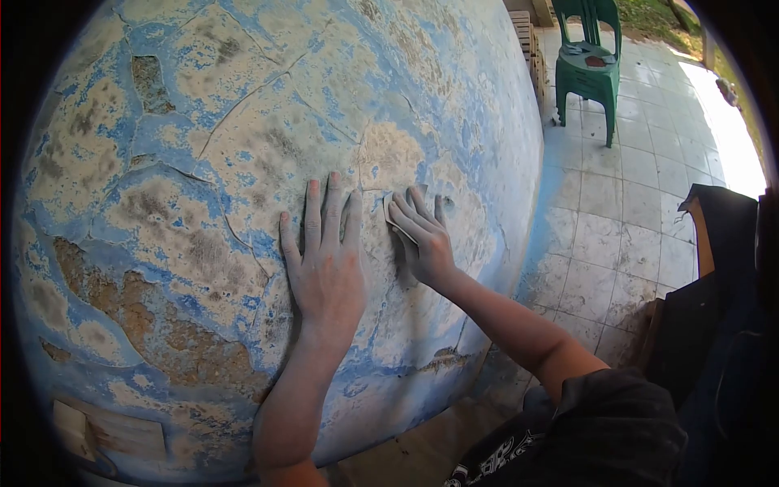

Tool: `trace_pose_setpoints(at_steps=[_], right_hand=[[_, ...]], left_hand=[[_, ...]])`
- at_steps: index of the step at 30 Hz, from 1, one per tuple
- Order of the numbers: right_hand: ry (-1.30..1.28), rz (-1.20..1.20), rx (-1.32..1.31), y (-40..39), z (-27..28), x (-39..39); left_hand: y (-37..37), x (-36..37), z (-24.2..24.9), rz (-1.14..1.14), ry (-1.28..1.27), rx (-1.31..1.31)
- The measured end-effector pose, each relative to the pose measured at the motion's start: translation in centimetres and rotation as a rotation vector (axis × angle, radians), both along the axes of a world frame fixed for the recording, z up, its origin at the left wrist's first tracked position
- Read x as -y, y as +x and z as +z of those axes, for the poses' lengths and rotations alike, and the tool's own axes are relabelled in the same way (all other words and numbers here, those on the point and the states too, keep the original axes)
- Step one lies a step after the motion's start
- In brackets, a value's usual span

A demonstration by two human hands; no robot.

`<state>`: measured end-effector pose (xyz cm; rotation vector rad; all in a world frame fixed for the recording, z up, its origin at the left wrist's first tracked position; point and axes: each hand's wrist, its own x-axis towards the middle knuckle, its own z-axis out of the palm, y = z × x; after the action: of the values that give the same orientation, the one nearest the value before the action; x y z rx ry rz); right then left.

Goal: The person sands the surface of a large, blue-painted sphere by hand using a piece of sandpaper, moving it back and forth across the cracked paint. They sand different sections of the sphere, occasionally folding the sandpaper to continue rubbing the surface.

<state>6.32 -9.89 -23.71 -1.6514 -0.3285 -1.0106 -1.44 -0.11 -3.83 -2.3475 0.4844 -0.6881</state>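
My left hand lies flat against a wall of peeling blue and cream paint, fingers stretched upward and slightly apart. Nothing shows under it. To its right, my right hand presses a folded sheet of sandpaper to the wall; only the pale edges of the sheet show past the fingers. Pale dust coats both hands and the forearms. Around them the paint is cracked and flaking, with a light bare patch just above the hands.
Rough brown plaster lies exposed at a broken patch low on the left. A socket box sits at the lower left. On the tiled floor stands a green plastic chair with small items on its seat. Dark furniture is at the right.
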Motion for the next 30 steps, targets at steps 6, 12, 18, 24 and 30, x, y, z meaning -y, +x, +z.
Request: trace_pose_setpoints(at_steps=[6,12,18,24,30], right_hand=[[-0.050,0.284,0.032,-3.6,-1.7,-0.8],[0.089,-0.024,-0.004,-0.1,1.7,-0.2],[-0.132,0.095,0.023,-0.8,-0.6,1.1],[0.010,0.169,0.058,-3.2,-0.4,-1.6],[-0.032,0.015,0.024,-0.2,0.6,0.4]], left_hand=[[0.1,0.0,0.0,-0.005,0.005,0.006],[-0.2,0.1,0.1,-0.018,-0.005,-0.017],[0.1,0.0,-0.2,0.014,0.047,-0.022],[0.2,-0.2,-0.6,0.019,0.086,-0.020],[-0.1,-0.1,-0.5,0.043,0.104,-0.008]])
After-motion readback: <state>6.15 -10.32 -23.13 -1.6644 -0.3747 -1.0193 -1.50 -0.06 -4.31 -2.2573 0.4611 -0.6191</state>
